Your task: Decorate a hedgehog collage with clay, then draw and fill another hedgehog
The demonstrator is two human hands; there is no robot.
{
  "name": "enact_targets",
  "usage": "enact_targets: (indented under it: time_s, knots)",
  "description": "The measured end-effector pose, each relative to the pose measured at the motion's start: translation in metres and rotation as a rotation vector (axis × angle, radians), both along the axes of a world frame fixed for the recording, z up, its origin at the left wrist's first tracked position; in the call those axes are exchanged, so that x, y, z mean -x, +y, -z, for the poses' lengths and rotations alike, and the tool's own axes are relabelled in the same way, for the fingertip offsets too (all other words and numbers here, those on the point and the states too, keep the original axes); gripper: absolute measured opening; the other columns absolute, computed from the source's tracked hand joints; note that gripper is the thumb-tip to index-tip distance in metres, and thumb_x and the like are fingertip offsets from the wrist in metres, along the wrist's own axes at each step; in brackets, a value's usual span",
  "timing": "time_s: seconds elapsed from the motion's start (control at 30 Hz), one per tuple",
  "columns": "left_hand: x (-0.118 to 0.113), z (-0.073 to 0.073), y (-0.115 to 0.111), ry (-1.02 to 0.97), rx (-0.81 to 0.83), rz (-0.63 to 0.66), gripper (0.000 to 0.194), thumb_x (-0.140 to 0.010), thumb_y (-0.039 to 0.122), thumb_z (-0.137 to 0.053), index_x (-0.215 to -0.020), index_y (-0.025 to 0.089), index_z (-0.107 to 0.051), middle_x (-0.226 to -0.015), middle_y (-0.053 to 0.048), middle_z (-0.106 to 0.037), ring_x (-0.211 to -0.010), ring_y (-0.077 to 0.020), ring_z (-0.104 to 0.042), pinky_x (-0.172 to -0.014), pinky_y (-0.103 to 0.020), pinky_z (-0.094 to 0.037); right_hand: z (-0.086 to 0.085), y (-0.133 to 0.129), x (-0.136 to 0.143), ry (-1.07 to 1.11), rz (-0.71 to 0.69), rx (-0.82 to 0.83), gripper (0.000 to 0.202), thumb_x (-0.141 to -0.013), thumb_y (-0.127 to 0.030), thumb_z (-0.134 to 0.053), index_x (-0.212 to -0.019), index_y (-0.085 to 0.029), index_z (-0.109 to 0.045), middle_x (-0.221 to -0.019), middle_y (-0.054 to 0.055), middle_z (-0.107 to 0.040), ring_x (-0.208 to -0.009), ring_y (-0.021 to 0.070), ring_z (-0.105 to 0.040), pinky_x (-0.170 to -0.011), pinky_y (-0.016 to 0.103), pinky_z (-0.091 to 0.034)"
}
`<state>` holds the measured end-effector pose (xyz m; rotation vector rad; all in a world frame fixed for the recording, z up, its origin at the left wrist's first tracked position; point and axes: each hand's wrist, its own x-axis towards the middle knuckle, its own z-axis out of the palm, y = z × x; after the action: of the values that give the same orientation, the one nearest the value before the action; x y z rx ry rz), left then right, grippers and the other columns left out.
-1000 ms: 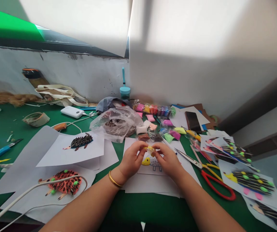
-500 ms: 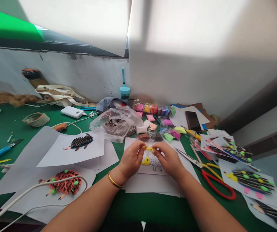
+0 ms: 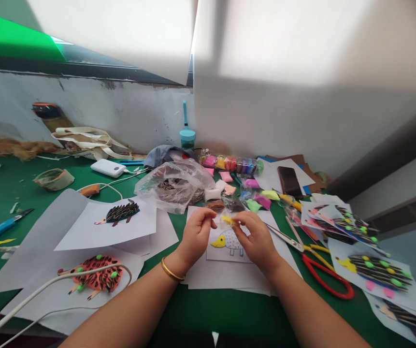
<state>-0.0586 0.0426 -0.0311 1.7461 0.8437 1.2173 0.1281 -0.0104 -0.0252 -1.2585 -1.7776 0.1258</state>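
Over a small drawing sheet (image 3: 215, 253), my right hand (image 3: 256, 237) pinches yellow modelling clay (image 3: 227, 220) that seems to be in a clear wrapper. Just left of the clay is my left hand (image 3: 197, 237), its fingers curled in and apart from the clay. Whether a bit sits between those fingertips is hidden. Below both hands, the sheet bears an outlined hedgehog (image 3: 229, 241) with blue legs and its head filled in yellow. Larger white sheets (image 3: 215, 278) lie underneath.
Scissors (image 3: 311, 256) with red and yellow handles lie right, near finished hedgehog pictures (image 3: 378, 270). Behind my hands are clay packets (image 3: 262, 200) and a plastic bag of seeds (image 3: 175, 186). A white cable (image 3: 30, 302) crosses the left pictures; a craft knife (image 3: 1, 229) lies far left.
My hands have moved slightly apart. The left fingertips have come away from the yellow clay, which stays in my right fingers. More of the hedgehog drawing shows.
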Motion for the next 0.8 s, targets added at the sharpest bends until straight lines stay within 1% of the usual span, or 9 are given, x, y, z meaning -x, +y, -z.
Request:
enact_targets:
  time_s: [0.07,0.13,0.23,0.37,0.43,0.53,0.67,0.73,0.8]
  knots:
    - [-0.001,-0.002,0.001,0.061,0.043,0.027,0.016,-0.092,0.023,-0.047,-0.093,0.019,-0.063,-0.078,-0.001,-0.057,-0.074,-0.0133,-0.058,-0.074,-0.029,-0.048,-0.001,0.0,0.0,-0.023,0.008,-0.043,0.013,-0.091,-0.019,-0.057,-0.104,-0.023,-0.061,-0.096,0.006,-0.064,-0.094,0.0221,-0.059,-0.084,0.04,-0.05]
    - [-0.001,-0.006,0.001,0.071,0.14,0.074,0.015,-0.089,0.028,-0.053,-0.091,0.018,-0.064,-0.081,-0.001,-0.057,-0.072,-0.0129,-0.056,-0.07,-0.028,-0.047,-0.001,-0.001,0.0,-0.045,0.009,-0.072,0.015,-0.091,-0.018,-0.059,-0.104,-0.023,-0.061,-0.096,0.006,-0.064,-0.094,0.0223,-0.059,-0.084,0.04,-0.05]
    - [-0.002,-0.011,-0.001,0.022,0.333,0.154,0.02,-0.084,0.037,-0.062,-0.086,0.017,-0.062,-0.079,0.0,-0.057,-0.069,-0.0119,-0.054,-0.066,-0.026,-0.045,-0.001,-0.001,0.0,-0.069,0.003,-0.094,0.016,-0.09,-0.016,-0.059,-0.104,-0.023,-0.061,-0.095,0.006,-0.063,-0.093,0.022,-0.058,-0.083,0.04,-0.05]
    - [-0.002,-0.013,-0.002,-0.063,0.531,0.239,0.028,-0.076,0.042,-0.07,-0.083,0.015,-0.061,-0.073,0.001,-0.057,-0.065,-0.0103,-0.052,-0.062,-0.023,-0.043,-0.002,-0.001,0.001,-0.083,0.0,-0.117,0.016,-0.089,-0.014,-0.059,-0.102,-0.023,-0.061,-0.094,0.006,-0.062,-0.091,0.0219,-0.057,-0.082,0.04,-0.05]
    - [-0.002,-0.012,-0.001,-0.057,0.56,0.252,0.031,-0.075,0.043,-0.071,-0.084,0.015,-0.062,-0.072,0.001,-0.058,-0.065,-0.0107,-0.054,-0.062,-0.024,-0.044,-0.003,-0.002,0.001,-0.092,0.001,-0.125,0.015,-0.089,-0.013,-0.059,-0.1,-0.023,-0.06,-0.094,0.006,-0.061,-0.09,0.0219,-0.056,-0.081,0.04,-0.05]
    - [-0.002,-0.01,0.0,-0.014,0.553,0.261,0.034,-0.077,0.047,-0.069,-0.084,0.015,-0.06,-0.069,0.0,-0.061,-0.064,-0.0117,-0.056,-0.063,-0.025,-0.045,-0.005,-0.002,0.002,-0.121,0.013,-0.144,0.015,-0.088,-0.011,-0.059,-0.097,-0.023,-0.059,-0.092,0.005,-0.061,-0.091,0.0222,-0.056,-0.082,0.041,-0.049]
    - [-0.002,-0.011,0.001,0.025,0.548,0.296,0.035,-0.078,0.049,-0.066,-0.079,0.016,-0.055,-0.067,-0.001,-0.062,-0.063,-0.0127,-0.058,-0.062,-0.025,-0.046,-0.004,-0.002,0.002,-0.117,0.009,-0.174,0.019,-0.086,-0.007,-0.056,-0.097,-0.023,-0.058,-0.098,0.007,-0.06,-0.099,0.0238,-0.056,-0.088,0.044,-0.05]
    - [-0.003,-0.011,0.001,0.045,0.55,0.305,0.033,-0.077,0.047,-0.065,-0.078,0.017,-0.054,-0.066,-0.001,-0.063,-0.062,-0.013,-0.059,-0.061,-0.025,-0.046,-0.003,-0.002,0.003,-0.107,0.0,-0.156,0.023,-0.086,-0.006,-0.054,-0.101,-0.023,-0.058,-0.101,0.008,-0.06,-0.098,0.023,-0.057,-0.086,0.041,-0.052]
    - [-0.003,-0.01,0.002,0.09,0.53,0.284,0.028,-0.076,0.043,-0.064,-0.076,0.017,-0.053,-0.066,-0.001,-0.062,-0.061,-0.013,-0.058,-0.06,-0.025,-0.046,-0.001,-0.003,0.003,-0.115,-0.007,-0.124,0.026,-0.086,-0.006,-0.053,-0.104,-0.024,-0.058,-0.099,0.007,-0.06,-0.093,0.0219,-0.059,-0.081,0.039,-0.053]
